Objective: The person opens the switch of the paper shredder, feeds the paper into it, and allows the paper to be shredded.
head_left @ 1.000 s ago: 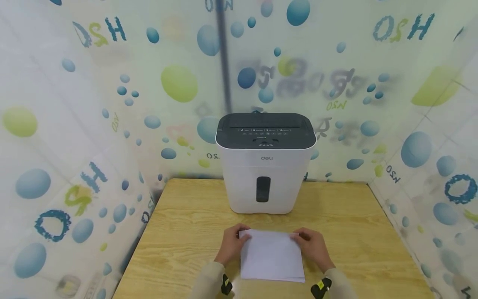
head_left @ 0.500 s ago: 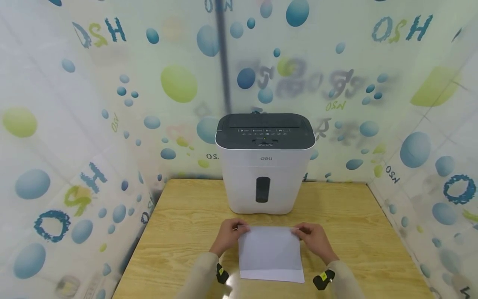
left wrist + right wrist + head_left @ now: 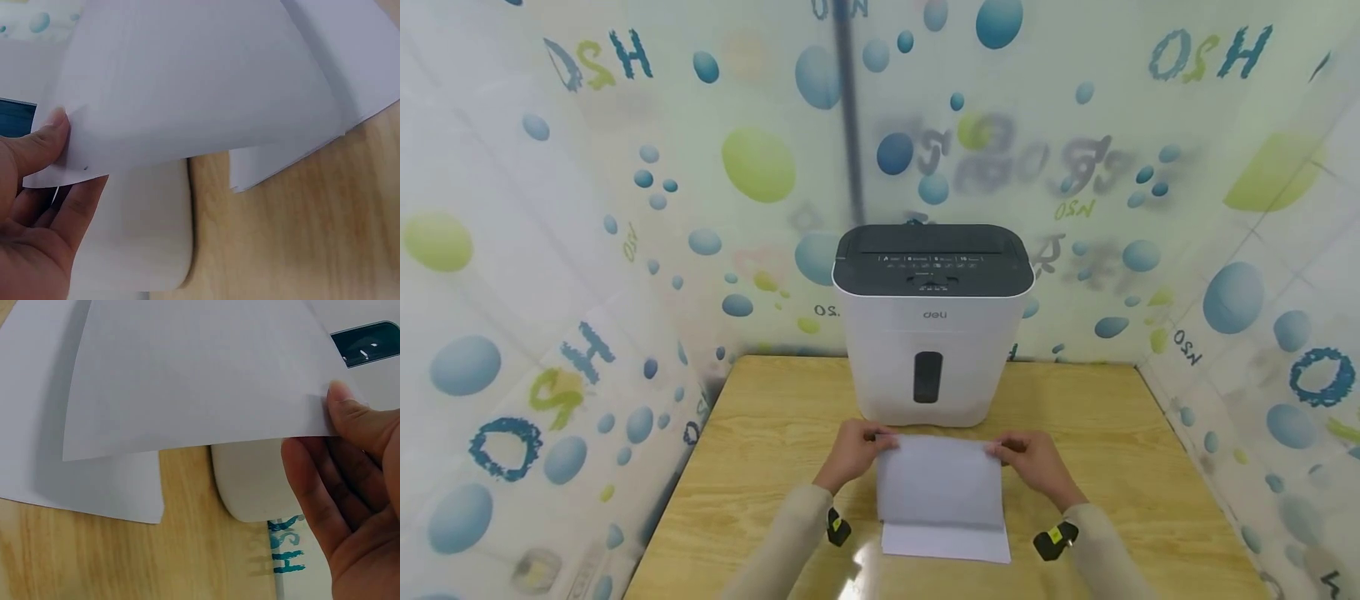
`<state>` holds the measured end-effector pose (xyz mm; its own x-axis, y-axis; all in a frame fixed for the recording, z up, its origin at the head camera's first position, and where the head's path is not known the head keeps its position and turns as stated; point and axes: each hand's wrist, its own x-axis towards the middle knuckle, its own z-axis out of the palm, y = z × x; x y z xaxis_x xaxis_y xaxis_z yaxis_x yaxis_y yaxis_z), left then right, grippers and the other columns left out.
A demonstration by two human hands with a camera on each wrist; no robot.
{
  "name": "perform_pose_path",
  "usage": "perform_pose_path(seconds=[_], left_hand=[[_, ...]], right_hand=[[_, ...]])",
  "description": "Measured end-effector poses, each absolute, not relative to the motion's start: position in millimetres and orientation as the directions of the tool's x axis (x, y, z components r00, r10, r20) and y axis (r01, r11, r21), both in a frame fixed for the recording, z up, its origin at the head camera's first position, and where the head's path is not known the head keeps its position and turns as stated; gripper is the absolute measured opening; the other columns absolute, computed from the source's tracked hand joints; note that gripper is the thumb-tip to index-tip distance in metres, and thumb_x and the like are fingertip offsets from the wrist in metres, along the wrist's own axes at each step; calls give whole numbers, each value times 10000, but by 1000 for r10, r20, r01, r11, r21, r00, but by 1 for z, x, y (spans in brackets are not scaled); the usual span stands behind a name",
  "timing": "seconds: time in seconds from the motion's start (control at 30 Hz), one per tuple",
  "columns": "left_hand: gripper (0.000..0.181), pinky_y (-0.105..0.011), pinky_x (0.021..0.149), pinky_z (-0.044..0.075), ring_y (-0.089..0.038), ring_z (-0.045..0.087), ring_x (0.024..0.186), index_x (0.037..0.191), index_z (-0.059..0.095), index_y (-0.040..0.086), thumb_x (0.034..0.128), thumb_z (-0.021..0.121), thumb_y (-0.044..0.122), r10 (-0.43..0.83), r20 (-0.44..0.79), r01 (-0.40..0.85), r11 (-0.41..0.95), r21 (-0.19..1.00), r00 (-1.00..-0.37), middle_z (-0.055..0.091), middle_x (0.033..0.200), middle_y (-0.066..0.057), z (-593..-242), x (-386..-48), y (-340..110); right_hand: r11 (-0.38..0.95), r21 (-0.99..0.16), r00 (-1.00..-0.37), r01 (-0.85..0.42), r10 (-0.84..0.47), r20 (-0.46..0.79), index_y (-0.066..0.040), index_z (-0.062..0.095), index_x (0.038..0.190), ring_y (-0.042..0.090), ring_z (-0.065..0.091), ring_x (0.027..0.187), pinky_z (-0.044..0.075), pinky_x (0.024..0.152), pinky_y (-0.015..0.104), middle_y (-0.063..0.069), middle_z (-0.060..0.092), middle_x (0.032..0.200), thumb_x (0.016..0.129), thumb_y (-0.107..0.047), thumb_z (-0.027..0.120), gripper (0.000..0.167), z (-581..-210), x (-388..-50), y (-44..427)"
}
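A white sheet of paper [image 3: 938,479] is raised between my two hands, its far edge lifted and its near part over a stack of white paper [image 3: 946,542] on the table. My left hand [image 3: 854,451] pinches the far left corner between thumb and fingers, also plain in the left wrist view, where the sheet [image 3: 187,75] bows. At the far right corner my right hand [image 3: 1032,461] pinches the same sheet, thumb on top. Just beyond the sheet stands a white paper shredder [image 3: 887,358] with a dark top [image 3: 934,260] and a small dark window.
The shredder stands at the back of the wooden table [image 3: 760,433], near a patterned curtain [image 3: 760,250]. Similar curtain walls [image 3: 512,292] close in on the left and right. Both wrists wear black devices [image 3: 1056,542].
Both hands have risen and moved forward toward the shredder, lifting the top sheet off the stack. More of the stack's near part now shows below it.
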<state>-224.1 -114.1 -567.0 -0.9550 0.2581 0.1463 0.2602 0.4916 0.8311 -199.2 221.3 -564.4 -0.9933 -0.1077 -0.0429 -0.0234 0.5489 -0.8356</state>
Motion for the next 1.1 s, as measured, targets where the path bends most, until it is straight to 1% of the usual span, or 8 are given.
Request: perform_pose_path(seconds=[0.13,0.23,0.33,0.47,0.57,0.73,0.9,1.1], left_hand=[[55,-214,702,519,-53,634,778,888,825,132,888,806,184,259,169,280,491,825,-951,793,887,-8,-555,-227,-115],[60,-227,711,539,-57,659,783,894,827,123,888,806,178,267,204,314,483,818,-942,795,878,-14,-547,-231,-115],[56,-224,711,546,-56,668,775,898,831,124,882,812,174,267,228,335,484,808,-936,795,866,-9,-537,-235,-115],[49,-234,722,557,-72,678,768,890,831,117,876,818,162,266,267,368,485,793,-926,795,855,-10,-519,-242,-115],[52,-241,722,555,-77,678,778,896,828,127,886,810,174,268,275,377,500,780,-923,794,867,-3,-505,-245,-115],[59,-245,679,540,-80,656,767,913,822,139,901,799,191,263,273,374,521,767,-925,787,882,11,-480,-249,-115],[46,-257,703,552,-93,651,771,911,817,134,906,793,173,259,307,400,514,759,-916,785,886,12,-458,-254,-117],[68,-261,703,559,-104,651,767,909,813,120,911,791,184,270,312,411,518,750,-911,789,903,-12,-438,-260,-118]], right_hand=[[551,-833,-992,-48,-127,-27,-110,785,975,154,740,820,617,770,348,47,783,961,941,-208,749,109,-553,-202,221],[568,-820,-990,-75,-140,-7,-114,785,968,183,751,826,615,768,350,46,781,955,942,-226,750,120,-544,-205,221],[584,-803,-986,-117,-165,24,-123,784,957,201,751,823,606,751,323,38,776,929,940,-236,753,118,-536,-210,223],[590,-788,-978,-178,-192,77,-135,791,953,155,716,786,574,705,267,20,765,884,935,-249,761,119,-523,-217,225],[596,-773,-972,-218,-202,118,-146,794,943,121,695,766,556,678,253,8,758,864,931,-265,768,122,-511,-222,226],[605,-756,-967,-249,-194,163,-163,799,937,117,716,771,541,672,270,12,766,873,927,-297,771,138,-485,-226,226],[605,-750,-963,-268,-193,188,-163,802,949,120,728,785,548,697,275,17,778,895,929,-336,766,178,-464,-231,225],[606,-740,-956,-291,-215,200,-161,796,964,146,721,799,546,695,290,23,768,891,933,-320,763,165,-445,-236,225]])
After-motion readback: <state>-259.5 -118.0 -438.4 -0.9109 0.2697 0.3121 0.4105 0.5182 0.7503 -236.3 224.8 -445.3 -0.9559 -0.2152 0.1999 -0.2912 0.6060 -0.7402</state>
